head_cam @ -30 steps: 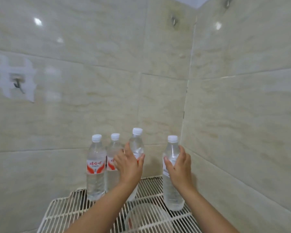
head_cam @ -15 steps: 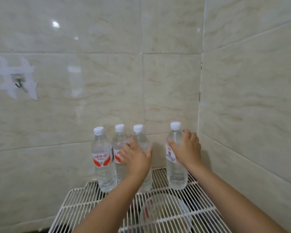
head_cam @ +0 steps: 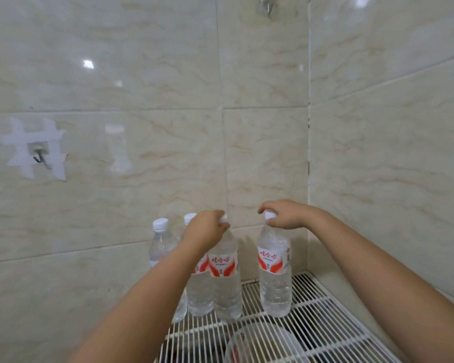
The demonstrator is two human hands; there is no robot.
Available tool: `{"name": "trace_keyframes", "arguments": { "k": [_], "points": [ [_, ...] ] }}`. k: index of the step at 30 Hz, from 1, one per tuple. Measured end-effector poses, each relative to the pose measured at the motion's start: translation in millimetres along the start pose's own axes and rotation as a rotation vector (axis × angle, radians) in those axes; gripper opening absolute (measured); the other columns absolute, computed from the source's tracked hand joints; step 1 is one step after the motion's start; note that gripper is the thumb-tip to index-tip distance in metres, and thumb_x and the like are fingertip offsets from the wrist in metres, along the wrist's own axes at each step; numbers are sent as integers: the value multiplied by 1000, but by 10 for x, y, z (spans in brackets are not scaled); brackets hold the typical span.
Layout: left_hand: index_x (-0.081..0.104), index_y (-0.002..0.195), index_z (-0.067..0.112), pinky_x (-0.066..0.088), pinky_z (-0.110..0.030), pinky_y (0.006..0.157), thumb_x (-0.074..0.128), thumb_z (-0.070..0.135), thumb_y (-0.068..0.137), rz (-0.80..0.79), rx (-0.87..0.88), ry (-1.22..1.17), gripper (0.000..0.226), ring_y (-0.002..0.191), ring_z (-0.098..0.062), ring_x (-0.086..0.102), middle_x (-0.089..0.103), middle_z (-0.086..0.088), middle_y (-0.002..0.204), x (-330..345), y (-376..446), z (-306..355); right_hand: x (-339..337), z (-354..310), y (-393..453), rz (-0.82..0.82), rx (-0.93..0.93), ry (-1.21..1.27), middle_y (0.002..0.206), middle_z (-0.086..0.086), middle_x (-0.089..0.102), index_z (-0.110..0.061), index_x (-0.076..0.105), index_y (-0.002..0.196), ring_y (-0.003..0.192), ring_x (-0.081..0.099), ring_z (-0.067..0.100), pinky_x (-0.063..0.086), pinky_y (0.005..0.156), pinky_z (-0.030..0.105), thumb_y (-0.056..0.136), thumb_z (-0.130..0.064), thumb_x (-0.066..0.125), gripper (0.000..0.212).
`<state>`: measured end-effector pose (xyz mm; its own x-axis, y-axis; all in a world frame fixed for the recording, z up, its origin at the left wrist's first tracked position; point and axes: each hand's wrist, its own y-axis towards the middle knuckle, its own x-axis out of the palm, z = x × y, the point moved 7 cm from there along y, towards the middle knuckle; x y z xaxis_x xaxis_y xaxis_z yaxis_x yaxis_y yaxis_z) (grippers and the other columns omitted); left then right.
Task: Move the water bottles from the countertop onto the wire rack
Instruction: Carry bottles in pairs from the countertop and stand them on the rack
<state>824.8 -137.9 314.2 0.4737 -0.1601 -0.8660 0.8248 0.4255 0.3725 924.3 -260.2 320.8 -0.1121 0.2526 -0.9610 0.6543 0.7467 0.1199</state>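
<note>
Several clear water bottles with white caps and red-and-white labels stand upright on the white wire rack in the tiled corner. My left hand grips the cap of the third bottle. My right hand rests curled over the cap of the rightmost bottle, which stands a little apart. To the left, the second bottle is partly behind my left forearm, and the leftmost bottle shows its cap and shoulder.
Tiled walls close in the rack at the back and the right. A round clear container shows beneath the rack wires at the bottom. A small metal hook with white tape sits on the left wall.
Both hands have slid up from the bottles' bodies to their caps. The two held bottles now stand at the back of the rack beside the others. The camera has moved closer.
</note>
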Motion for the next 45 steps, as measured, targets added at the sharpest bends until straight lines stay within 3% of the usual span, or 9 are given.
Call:
{"name": "trace_keyframes", "arguments": {
  "k": [4,7,8,11,17,20,23,45],
  "points": [
    [44,131,7,40,-34,100,45,28,95,-50,51,79,42,124,-28,48,52,-14,135,-1,-11,35,19,-15,-15,63,70,-136,133,13,50,-8,44,130,116,52,30,45,89,32,91,-38,49,49],
    [45,132,7,39,-33,100,50,26,93,-113,59,111,43,124,-28,48,52,-13,135,-32,8,26,19,-52,-54,141,111,-178,126,15,54,-6,47,125,108,56,30,46,72,30,90,-33,53,45],
    [46,131,7,39,-32,100,52,24,92,-107,56,103,43,124,-28,48,52,-13,134,-45,18,15,29,-62,-57,161,117,-154,128,15,53,-6,46,127,110,55,30,46,72,30,91,-30,52,44],
    [42,135,9,37,-32,104,55,20,91,-75,27,2,47,127,-27,45,49,-12,138,-42,-1,8,60,-70,-48,218,96,-50,133,14,51,-7,43,129,118,50,30,43,91,33,91,-21,53,42],
    [54,121,4,43,-34,94,56,20,90,13,-8,2,35,116,-29,52,59,-15,124,-21,78,64,9,-53,4,245,-21,252,132,10,53,-11,55,121,119,50,25,38,86,24,85,-7,58,36],
    [58,112,3,44,-33,90,56,19,90,15,-36,42,27,112,-29,54,61,-15,118,-1,149,23,79,-137,86,248,-81,288,136,10,52,-10,54,125,125,47,24,38,101,30,87,-6,56,38],
    [56,115,4,44,-33,93,55,20,91,-23,-53,87,30,113,-29,54,60,-15,120,13,206,-22,148,-250,205,253,-132,303,137,10,51,-10,53,126,128,46,23,36,108,33,88,-6,55,39],
    [59,107,1,43,-34,87,55,21,91,37,-32,85,25,107,-32,56,63,-18,113,74,263,-50,164,-270,341,249,-172,229,138,11,50,-9,49,131,127,45,23,34,103,26,89,-7,55,42]
  ]
}}
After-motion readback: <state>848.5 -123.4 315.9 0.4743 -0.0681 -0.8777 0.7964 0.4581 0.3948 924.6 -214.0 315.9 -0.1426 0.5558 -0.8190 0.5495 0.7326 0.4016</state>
